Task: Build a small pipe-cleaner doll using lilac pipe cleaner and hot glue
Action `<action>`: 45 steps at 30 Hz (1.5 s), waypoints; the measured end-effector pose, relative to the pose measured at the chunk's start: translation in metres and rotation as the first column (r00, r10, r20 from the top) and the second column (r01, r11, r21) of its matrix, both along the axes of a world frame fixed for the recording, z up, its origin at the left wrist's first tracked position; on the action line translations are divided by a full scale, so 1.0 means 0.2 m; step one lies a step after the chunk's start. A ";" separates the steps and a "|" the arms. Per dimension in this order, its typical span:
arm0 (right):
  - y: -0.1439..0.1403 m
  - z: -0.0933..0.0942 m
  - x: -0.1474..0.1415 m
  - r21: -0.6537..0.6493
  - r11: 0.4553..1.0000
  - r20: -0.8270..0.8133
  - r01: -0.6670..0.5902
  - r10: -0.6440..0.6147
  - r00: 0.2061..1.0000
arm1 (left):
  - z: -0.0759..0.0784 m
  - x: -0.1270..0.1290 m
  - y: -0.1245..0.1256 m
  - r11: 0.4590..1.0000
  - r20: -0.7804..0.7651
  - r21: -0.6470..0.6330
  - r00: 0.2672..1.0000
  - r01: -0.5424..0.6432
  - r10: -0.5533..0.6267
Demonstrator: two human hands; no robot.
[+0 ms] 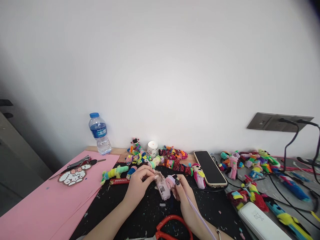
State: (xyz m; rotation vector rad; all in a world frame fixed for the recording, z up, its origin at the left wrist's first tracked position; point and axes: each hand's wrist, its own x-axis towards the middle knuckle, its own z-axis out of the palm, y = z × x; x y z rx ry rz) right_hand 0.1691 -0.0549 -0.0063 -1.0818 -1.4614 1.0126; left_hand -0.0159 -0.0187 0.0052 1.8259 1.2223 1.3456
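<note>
My left hand (140,183) has its thumb and fingers closed at a brown fuzzy tuft (158,175). The tuft sits at the upper end of a pale pink piece (164,192) with a dark square opening; its exact kind I cannot make out. On the right, my right hand (183,195) pinches a fuzzy lavender pipe cleaner (170,181) bunched against that piece. A long lavender strand (197,213) trails from there down over my right wrist. Red-handled scissors (172,220) lie just below my hands on the black mat (140,218).
Several pipe-cleaner figures, a paper cup (152,148) and a phone (210,168) lie behind my hands. A water bottle (100,135) and pink sheets (37,206) are on the left. A white power bank (262,221), cables and more figures (257,166) fill the right side.
</note>
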 end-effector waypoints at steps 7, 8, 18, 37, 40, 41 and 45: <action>-0.01 0.00 0.00 0.021 0.999 0.049 -0.024 0.023 0.999 | 0.01 0.00 -0.01 0.997 -0.053 0.071 0.998 -0.014 0.018; -0.01 0.01 -0.01 0.024 0.999 0.055 -0.022 0.020 0.998 | 0.02 0.00 -0.01 0.997 -0.060 0.075 0.998 -0.011 0.016; -0.03 0.07 -0.02 0.097 0.995 0.107 0.013 -0.024 0.994 | 0.02 0.00 -0.02 0.994 -0.133 0.109 0.991 -0.003 0.018; -0.04 0.07 -0.02 0.141 0.990 0.087 -0.001 -0.012 0.996 | 0.02 -0.02 -0.01 0.991 -0.114 0.118 0.990 -0.066 0.079; -0.04 0.07 -0.02 0.143 0.990 0.081 -0.003 -0.008 0.997 | 0.01 -0.01 -0.01 0.991 -0.098 0.113 0.992 -0.069 0.080; -0.04 0.07 -0.02 0.144 0.990 0.079 -0.005 -0.007 0.997 | 0.01 -0.01 -0.01 0.992 -0.090 0.108 0.993 -0.069 0.079; -0.04 0.07 -0.02 0.141 0.990 0.074 -0.007 -0.004 0.997 | 0.00 0.00 0.00 0.993 -0.049 0.082 0.995 -0.084 0.089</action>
